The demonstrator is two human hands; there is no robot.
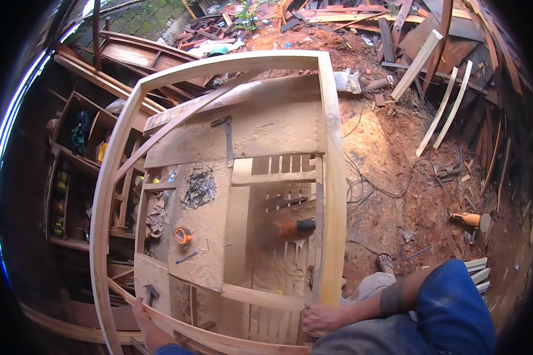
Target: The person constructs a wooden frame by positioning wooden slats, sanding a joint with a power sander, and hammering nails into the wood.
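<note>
A large pale wooden frame (336, 177), with a slanted brace (177, 121) across its upper left corner, stands over a dusty workbench (198, 266). My left hand (150, 331) is at the frame's lower rail (201, 331), its fingers partly hidden; it seems to hold the rail. At the frame's lower right corner, my right hand (322, 321) is closed round the wood. A hammer (151, 294) lies just beyond my left hand. Farther up the bench are a blue pen (186, 258), an orange tape measure (182, 236), a pile of nails (199, 187) and a carpenter's square (228, 139).
An orange and black power tool (293, 228) lies within the frame's outline. Another orange power tool (469, 220) rests on the dirt floor at right, near a cable (391, 194). Wooden shelves (71, 154) stand at left. Wood strips (450, 109) and scrap boards lie at far right.
</note>
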